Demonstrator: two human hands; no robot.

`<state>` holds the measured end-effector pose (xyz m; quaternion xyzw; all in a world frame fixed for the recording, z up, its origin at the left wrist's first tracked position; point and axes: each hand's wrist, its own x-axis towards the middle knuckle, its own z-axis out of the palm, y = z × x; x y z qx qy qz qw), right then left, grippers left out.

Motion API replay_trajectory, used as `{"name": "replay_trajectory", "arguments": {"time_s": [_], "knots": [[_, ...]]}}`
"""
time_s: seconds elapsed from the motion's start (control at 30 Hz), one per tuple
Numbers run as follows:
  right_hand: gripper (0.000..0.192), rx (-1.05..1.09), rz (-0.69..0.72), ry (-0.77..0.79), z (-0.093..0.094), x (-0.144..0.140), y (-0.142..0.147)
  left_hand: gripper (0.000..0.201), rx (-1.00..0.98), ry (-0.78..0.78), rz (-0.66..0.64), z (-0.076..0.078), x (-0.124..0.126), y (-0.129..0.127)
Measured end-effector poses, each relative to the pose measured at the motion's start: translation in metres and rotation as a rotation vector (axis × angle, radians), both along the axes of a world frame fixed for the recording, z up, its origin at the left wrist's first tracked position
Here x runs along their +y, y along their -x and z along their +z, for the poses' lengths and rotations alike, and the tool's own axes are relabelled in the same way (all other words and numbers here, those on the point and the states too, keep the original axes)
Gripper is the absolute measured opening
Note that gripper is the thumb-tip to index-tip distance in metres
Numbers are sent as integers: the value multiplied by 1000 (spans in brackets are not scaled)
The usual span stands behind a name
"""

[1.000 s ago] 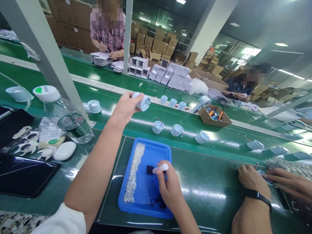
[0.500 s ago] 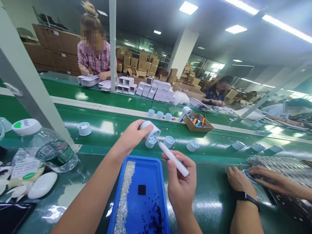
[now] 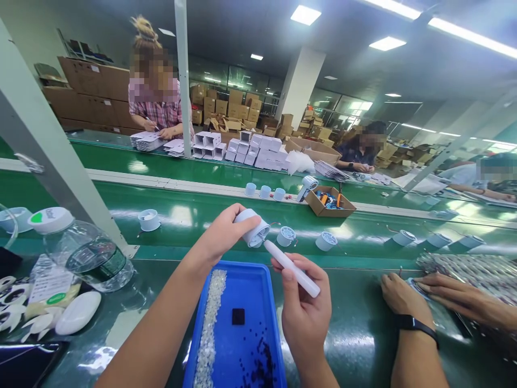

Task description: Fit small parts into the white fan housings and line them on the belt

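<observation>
With the left hand (image 3: 224, 234) gripping a round housing (image 3: 252, 227) and the right hand (image 3: 302, 302) gripping a white pen tool (image 3: 291, 268) whose tip touches the housing's 5 o'clock edge, a slip could drop a part into the blue tray (image 3: 264, 302).

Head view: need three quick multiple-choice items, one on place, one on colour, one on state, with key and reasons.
1. Where is the white pen tool?
A. In the right hand, tip at the round part
B. Lying in the tray
C. On the belt

2. What colour is the tray?
A. Red
B. Blue
C. Grey

3. How is the round part held?
A. Resting on the belt
B. Inside the cardboard box
C. Lifted above the tray in the left hand

Key: 1 A, the right hand's fingers wrap the pen and its tip meets the part. 2 B, its rim and floor are blue. 3 C, the left fingers grip it in the air.
</observation>
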<state>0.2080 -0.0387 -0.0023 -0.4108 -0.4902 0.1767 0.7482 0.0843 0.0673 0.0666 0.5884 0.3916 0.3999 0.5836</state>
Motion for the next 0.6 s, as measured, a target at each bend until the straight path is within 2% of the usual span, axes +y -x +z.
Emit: {"name": "replay_trajectory", "arguments": {"time_s": [0.1, 0.17, 0.27, 0.37, 0.43, 0.5, 0.53, 0.6], "knots": [[12, -8, -9, 8, -1, -4, 0, 32, 40, 6, -39, 2, -4, 0], [13, -15, -47, 88, 0, -5, -1, 29, 63, -12, -47, 3, -8, -3], [22, -70, -68, 325, 1, -7, -3, 22, -42, -107, 98, 2, -16, -13], [33, -148, 115, 456, -3, -13, 1, 35, -302, -176, 285, -2, -29, -30], [39, -54, 176, 484, -8, -20, 7, 44, -447, -150, 309, -7, -38, -40], [46, 139, 193, 514, -11, -28, 12, 46, -575, -83, 235, -10, -45, -46], [49, 228, 219, 534, -12, -31, 15, 45, -620, -60, 201, -11, -47, -48], [53, 354, 291, 554, -9, -34, 18, 44, -639, -50, 216, -11, -50, -48]]}}
